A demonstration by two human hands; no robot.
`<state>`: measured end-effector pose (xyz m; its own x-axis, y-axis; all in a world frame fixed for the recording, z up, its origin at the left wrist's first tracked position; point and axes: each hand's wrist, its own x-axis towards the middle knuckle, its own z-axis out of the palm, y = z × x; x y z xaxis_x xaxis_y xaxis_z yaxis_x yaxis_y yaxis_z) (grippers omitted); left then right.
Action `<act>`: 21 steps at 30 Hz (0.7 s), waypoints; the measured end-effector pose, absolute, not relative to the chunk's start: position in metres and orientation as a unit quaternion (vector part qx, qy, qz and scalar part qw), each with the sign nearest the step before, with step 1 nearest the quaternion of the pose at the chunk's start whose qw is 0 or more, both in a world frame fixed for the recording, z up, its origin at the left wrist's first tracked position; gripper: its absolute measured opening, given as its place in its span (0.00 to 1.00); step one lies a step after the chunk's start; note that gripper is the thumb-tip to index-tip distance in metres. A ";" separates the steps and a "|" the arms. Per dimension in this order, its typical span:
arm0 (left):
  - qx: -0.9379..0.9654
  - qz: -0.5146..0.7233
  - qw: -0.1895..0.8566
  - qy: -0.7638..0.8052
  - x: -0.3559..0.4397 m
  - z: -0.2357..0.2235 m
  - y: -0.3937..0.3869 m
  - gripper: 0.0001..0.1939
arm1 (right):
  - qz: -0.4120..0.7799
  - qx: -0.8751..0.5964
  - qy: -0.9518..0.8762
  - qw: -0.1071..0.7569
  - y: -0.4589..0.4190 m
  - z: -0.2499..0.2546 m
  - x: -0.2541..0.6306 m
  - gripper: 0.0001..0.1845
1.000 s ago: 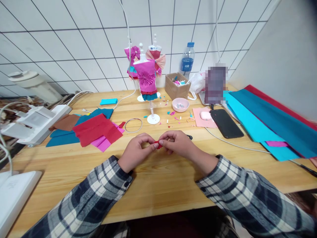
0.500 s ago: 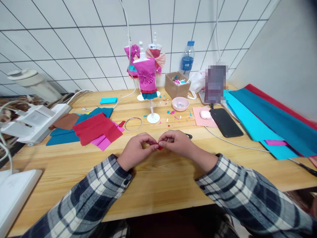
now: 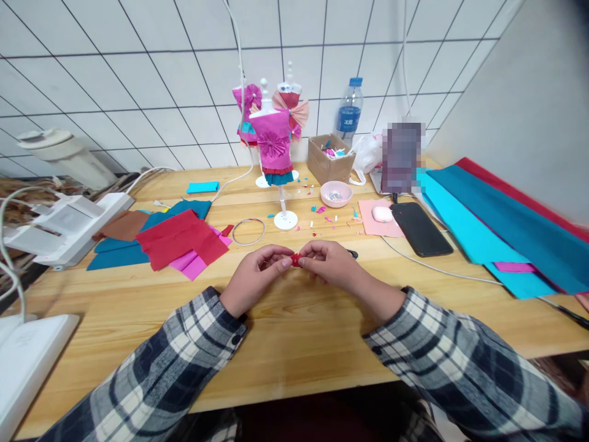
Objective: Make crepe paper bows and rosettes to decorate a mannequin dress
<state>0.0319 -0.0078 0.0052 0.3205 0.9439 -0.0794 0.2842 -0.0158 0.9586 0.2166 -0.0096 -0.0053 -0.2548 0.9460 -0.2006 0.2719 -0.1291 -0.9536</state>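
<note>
Red and teal paper sheets lying left on the wooden desk, left hand and right hand both pinching a tiny red paper bit mid-desk, black phone off right

Bright, even light; warped edges

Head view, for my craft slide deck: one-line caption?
Both hands, left hand and right hand, pinch a small red paper piece above the wooden table.
</note>
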 end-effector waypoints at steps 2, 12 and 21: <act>0.660 0.313 0.478 0.488 0.031 0.005 -0.007 0.19 | 0.527 -0.531 -0.594 0.295 -0.009 -0.004 0.219 0.12; 0.738 0.270 0.368 0.498 0.028 0.002 -0.004 0.11 | 0.450 -0.519 -0.668 0.287 -0.011 -0.006 0.218 0.09; 0.681 0.298 0.420 0.521 0.031 0.005 -0.007 0.13 | 0.500 -0.533 -0.604 0.318 -0.011 -0.005 0.216 0.10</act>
<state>0.0311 -0.0067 0.0054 0.2796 0.9596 -0.0312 0.4590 -0.1050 0.8822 0.2156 -0.0106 -0.0047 -0.2295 0.9619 -0.1485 0.3248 -0.0681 -0.9433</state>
